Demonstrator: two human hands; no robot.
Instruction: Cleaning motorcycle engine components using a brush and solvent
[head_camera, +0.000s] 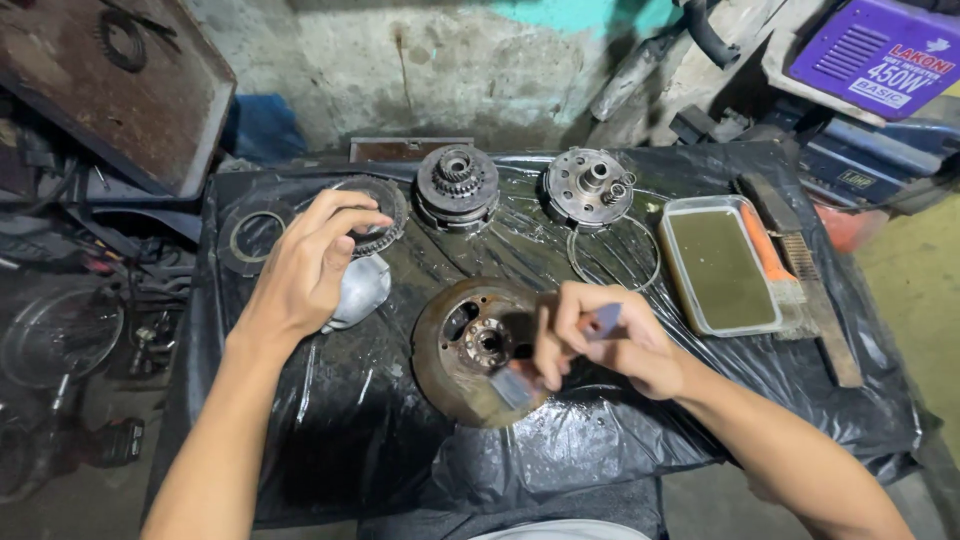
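Black plastic sheet (350, 420) — grimy workshop, stained wall (450, 70).

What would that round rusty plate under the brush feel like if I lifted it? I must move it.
The rusty plate looks like thick metal, so probably stiff and heavy. The plastic sheet glistens wet, so it may be slippery.

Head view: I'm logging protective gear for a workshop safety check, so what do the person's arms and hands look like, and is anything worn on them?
Both arms are bare as far up as the picture shows, with no sleeves. The left hand and right hand wear no gloves, and no rings, watch or bands show. Fingernails are short.
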